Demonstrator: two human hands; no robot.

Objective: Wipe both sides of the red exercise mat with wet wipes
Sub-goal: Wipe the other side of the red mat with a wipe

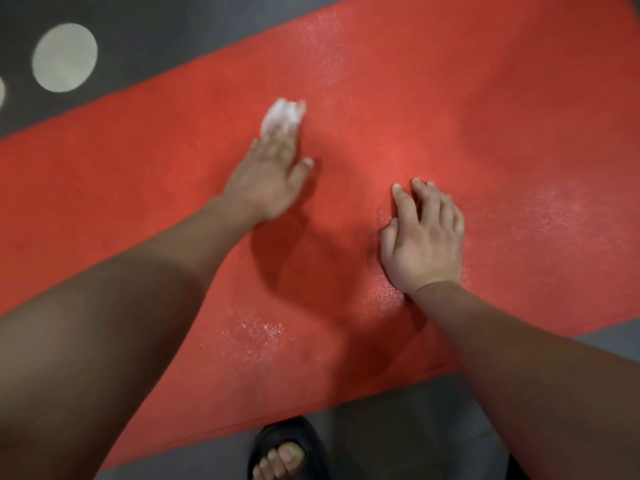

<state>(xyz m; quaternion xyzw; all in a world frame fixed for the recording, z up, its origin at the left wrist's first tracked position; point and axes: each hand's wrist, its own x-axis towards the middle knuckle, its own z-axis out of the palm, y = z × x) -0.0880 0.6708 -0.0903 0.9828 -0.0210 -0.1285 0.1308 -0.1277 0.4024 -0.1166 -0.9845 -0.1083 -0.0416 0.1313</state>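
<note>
Fingers (277,140) of my left hand (268,181) lie straight and flat over the bunched white wipe (284,114), pressing it onto the red mat (450,116). Thumb is splayed off to the side, clear of the wipe, so this is a press, not a pinch. Hand is blurred and fingertip detail is lost.

Wipe pokes out just beyond the left fingertips, on the side toward the mat's far edge. Mat lies flat on the grey floor (138,29), its long axis slanting from lower left to upper right in my view. Both long edges show; both ends are out of frame.

Left hand is the one on the wipe. Right hand (424,237) is well apart from it, to the right and closer to me.

Right hand: palm down on the mat, fingers loosely bent, tips touching the surface, holding nothing. Reads as a brace against the mat sliding.

Left arm reaches long and forward from lower left. Right arm comes in from lower right with a shorter reach.

Wet sheen (256,332) shows near the close edge between my arms, also right of the right hand and up toward the far edge. Stretch left of the wipe looks dull; I judge it unwiped, so the coming strokes likely run leftward along the long axis. Cannot tell which side of the mat is up.

Sandal (294,434), black, on the floor just short of the near edge.
</note>
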